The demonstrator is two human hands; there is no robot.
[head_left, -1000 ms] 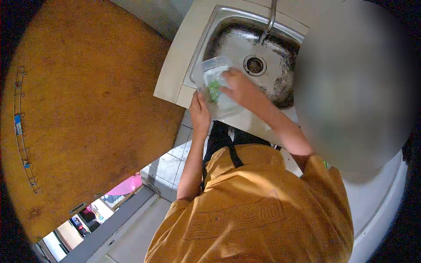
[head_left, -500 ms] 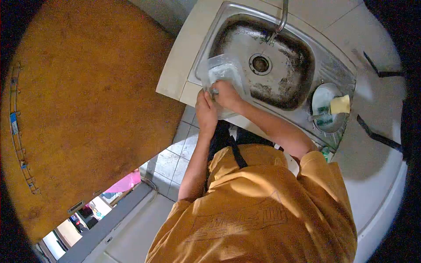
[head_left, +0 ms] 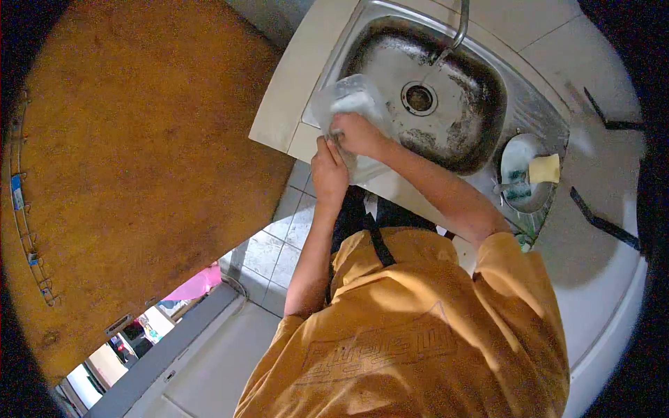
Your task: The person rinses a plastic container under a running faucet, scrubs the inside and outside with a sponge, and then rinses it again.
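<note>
Mustard-yellow shirt cloth (head_left: 418, 327) fills the near middle, and beyond it a see-through, roughly rectangular plastic container (head_left: 366, 101) stands out over the near left corner of a stained, rounded metal sink (head_left: 456, 118). The left hand (head_left: 329, 171) grips the container by its left side. The right hand (head_left: 357, 134) is bent over the container, its fingers curled close to the left fingertips; whether it pinches the wall or something hidden inside the curl, I cannot tell.

A curved silver faucet (head_left: 462, 24) reaches over the far side of the sink, and a round drain (head_left: 419, 98) sits in the basin floor. To the right, on the metal drainboard (head_left: 533, 115), an oval white dish (head_left: 517, 150) carries a pale yellow rectangular sponge (head_left: 545, 168) at its right edge and a dark green patch, too small to identify. Pale tiles face the table (head_left: 282, 104) left of the sink. Farther left, a broad brown door (head_left: 153, 153) bears a thin rack of hooks (head_left: 21, 216).
</note>
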